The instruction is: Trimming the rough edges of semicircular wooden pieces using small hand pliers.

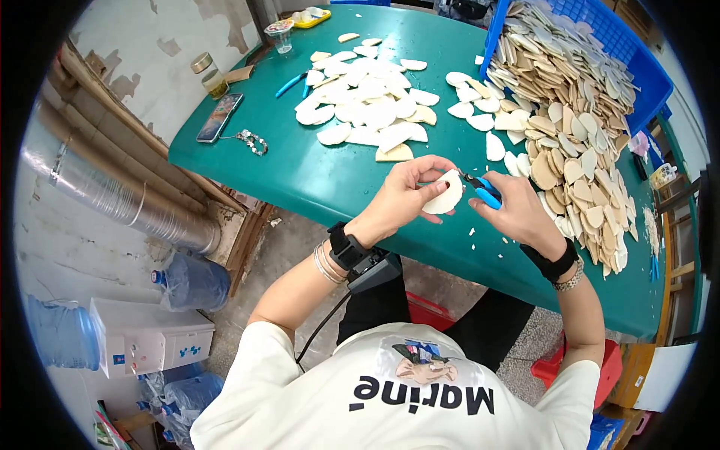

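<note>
My left hand [405, 193] pinches a flat, white, rounded piece [448, 196] between thumb and fingers, just above the near edge of the green table [300, 184]. Blue-handled nippers [487, 193] are gripped in my right hand [521, 214], their dark jaws at the upper right rim of that piece. Whether the jaws touch it, I cannot tell. Beyond my left hand lies a loose heap of similar white pieces [375, 105]. To the right, a larger pile of cream and tan pieces [574, 165] spills from a tipped blue crate [649, 94].
At the far left of the table are a phone [220, 118] with a beaded strap [253, 142], a lidded jar [213, 81], a plastic cup [280, 37] and blue-handled pliers [291, 84]. Small white scraps lie near my right hand. Water jugs [196, 281] stand on the left floor.
</note>
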`<action>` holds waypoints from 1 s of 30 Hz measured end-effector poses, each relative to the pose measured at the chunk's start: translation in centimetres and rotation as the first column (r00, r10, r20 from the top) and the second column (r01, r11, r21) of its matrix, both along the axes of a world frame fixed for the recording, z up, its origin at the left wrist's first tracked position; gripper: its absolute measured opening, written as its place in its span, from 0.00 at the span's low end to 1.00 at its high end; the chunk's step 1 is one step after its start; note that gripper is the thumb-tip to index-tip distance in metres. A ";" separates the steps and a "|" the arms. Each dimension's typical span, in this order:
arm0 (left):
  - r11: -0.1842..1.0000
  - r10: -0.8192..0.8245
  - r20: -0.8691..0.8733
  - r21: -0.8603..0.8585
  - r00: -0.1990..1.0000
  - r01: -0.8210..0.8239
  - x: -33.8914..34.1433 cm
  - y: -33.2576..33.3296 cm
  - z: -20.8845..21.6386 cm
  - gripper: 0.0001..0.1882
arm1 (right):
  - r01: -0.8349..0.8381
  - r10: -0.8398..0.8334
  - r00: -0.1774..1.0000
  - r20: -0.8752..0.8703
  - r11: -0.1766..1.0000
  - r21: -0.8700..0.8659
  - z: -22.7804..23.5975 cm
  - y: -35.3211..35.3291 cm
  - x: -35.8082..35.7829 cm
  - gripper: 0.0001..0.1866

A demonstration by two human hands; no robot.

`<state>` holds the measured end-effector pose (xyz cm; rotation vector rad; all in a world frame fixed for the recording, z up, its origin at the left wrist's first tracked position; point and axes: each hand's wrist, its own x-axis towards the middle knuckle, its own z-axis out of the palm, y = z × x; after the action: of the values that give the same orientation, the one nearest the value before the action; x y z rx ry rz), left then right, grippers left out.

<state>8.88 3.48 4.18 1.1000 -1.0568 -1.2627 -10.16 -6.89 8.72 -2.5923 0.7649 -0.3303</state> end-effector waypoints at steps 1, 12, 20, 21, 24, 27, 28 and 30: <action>1.000 0.004 -0.009 -0.003 1.000 -0.004 0.0 0.0 0.0 0.13 | 0.001 -0.001 1.000 -0.001 1.000 -0.001 0.1 0.1 0.0 0.16; 1.000 0.011 0.000 -0.014 1.000 -0.011 -0.2 0.4 -0.2 0.13 | -0.007 0.002 0.997 0.077 0.998 0.059 -1.1 0.2 -0.2 0.13; 0.999 0.031 -0.003 -0.025 1.000 -0.032 -0.5 -0.1 -0.6 0.13 | -0.003 -0.001 0.998 0.066 0.998 0.055 -1.7 0.1 -0.6 0.12; 0.999 0.024 0.016 -0.023 1.000 -0.024 -0.5 -0.1 -0.6 0.14 | -0.006 0.002 0.997 0.072 0.999 0.050 -1.8 0.1 -0.6 0.12; 1.000 0.018 0.028 -0.023 0.999 -0.017 -0.7 -0.1 -0.5 0.14 | 0.030 -0.031 0.998 0.058 0.999 0.031 -1.4 0.4 -0.6 0.12; 0.999 0.023 0.032 -0.026 0.999 -0.023 -0.7 -0.2 -0.7 0.14 | 0.038 -0.039 0.998 0.045 0.999 0.009 -1.3 0.6 -0.6 0.11; 0.999 0.027 0.043 -0.029 0.999 -0.026 -0.7 -0.2 -0.7 0.14 | 0.040 -0.040 0.998 0.045 0.999 0.009 -1.3 0.6 -0.7 0.11; 0.999 0.022 0.044 -0.032 0.999 -0.021 -0.7 -0.3 -0.8 0.14 | 0.045 -0.040 0.996 0.083 0.998 -0.053 -1.6 0.8 -0.7 0.11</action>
<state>8.21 3.19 3.39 1.1172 -1.0922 -1.2051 -10.89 -6.10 7.11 -2.5983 0.7938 -0.4729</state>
